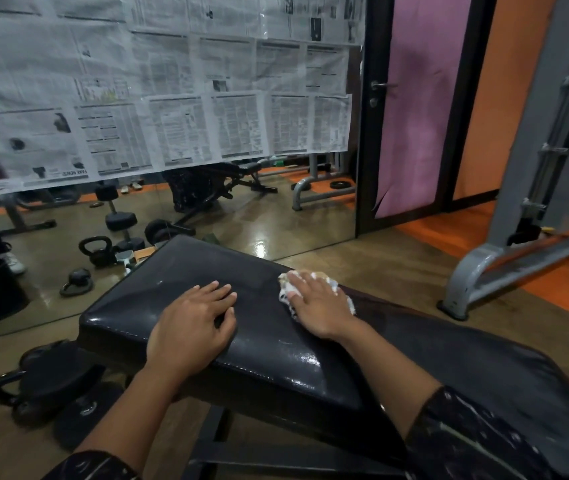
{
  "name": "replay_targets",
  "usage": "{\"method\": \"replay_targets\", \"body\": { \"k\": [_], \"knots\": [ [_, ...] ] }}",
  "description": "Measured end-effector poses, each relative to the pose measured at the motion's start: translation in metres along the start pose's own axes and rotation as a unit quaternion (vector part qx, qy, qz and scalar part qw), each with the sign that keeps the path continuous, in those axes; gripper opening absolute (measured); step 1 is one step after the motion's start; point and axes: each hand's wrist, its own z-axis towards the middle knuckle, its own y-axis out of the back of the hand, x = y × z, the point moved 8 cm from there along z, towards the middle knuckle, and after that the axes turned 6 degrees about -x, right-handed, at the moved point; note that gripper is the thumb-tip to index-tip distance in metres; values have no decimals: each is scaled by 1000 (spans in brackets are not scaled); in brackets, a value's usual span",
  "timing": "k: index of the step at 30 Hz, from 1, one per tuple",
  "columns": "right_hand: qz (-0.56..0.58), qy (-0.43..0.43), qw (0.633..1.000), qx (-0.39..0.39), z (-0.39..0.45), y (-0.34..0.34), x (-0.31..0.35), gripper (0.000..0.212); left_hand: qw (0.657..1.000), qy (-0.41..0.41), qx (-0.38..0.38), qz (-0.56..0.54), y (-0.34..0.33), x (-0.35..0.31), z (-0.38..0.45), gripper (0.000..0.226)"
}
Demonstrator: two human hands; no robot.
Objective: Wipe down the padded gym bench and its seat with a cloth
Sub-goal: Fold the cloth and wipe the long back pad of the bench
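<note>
In front of you a mirror (206, 216) runs along the wall, its upper part covered with taped newspaper sheets (158, 98); below them it reflects the shiny brown floor, another bench and scattered weights. To its right stands a dark-framed door (421, 109) with a pink covering, and further right a grey machine frame (532, 188) rises from the orange floor strip.

The black padded bench (276, 344) fills the lower middle of your view, running from upper left toward lower right. Its surface is glossy, with bright highlights near the front edge. A second, longer pad (466, 355) continues to the right, next to the first.

On the floor at your left lie dark weights: a dumbbell (51, 379) just beside the bench's near corner, a kettlebell (96, 249) further off by the mirror, and a smaller weight (77, 281) near it.

Your left hand (193, 327) lies flat on the pad, palm down, fingers straight and slightly spread, holding nothing. Your right hand (317, 303) presses down on the cloth (341, 296) with fingers stretched forward, not curled round it. The cloth is white with a pattern, bunched under your palm at the far right edge of the first pad, close to where the two pads meet; its edges show on both sides of your hand. The two hands are near each other but apart. Dark patterned sleeves (477, 441) cover your upper forearms.
</note>
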Motion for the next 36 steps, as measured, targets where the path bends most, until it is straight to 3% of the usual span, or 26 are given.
{"method": "replay_targets", "body": {
  "k": [2, 5, 9, 12, 17, 20, 24, 27, 29, 32, 34, 36],
  "knots": [
    [0, 55, 998, -10, -29, 0, 5, 49, 1000, 0, -2, 0, 0, -2, -1, 50],
    [7, 67, 998, -4, -47, 11, -26, 48, 1000, -6, 3, 1, -3, -7, 2, 50],
    [-2, -44, 999, -20, -7, 16, -64, 50, 1000, -4, -3, 4, -1, -1, 7, 50],
    [-10, -88, 996, -14, 15, 9, -51, 52, 1000, -1, -3, 7, -1, 1, 6, 51],
    [-10, 62, 998, 7, -33, -2, 1, 51, 1000, 5, -2, 7, -1, 4, -2, 52],
    [9, 108, 994, 9, -68, 7, -22, 52, 1000, 3, 2, 7, -4, 1, -3, 53],
    [-11, 1, 1000, 7, -32, 18, -73, 49, 1000, -9, 2, 9, -5, -2, 3, 53],
    [-16, -59, 998, 11, -5, 17, -64, 51, 1000, -6, 1, 1, -6, -4, 8, 52],
    [-20, -38, 999, 20, -12, 9, -41, 51, 1000, -10, 6, -1, -8, -9, 6, 51],
    [-14, 61, 998, 8, -54, 1, -8, 51, 1000, -11, 5, 3, -8, -8, 1, 51],
    [7, 118, 993, 7, -78, 4, -6, 55, 1000, -5, 1, 3, -5, -4, 2, 51],
    [9, 121, 993, 10, -76, 10, -24, 55, 1000, -8, -4, 5, -2, -2, 5, 51]
  ]
}}
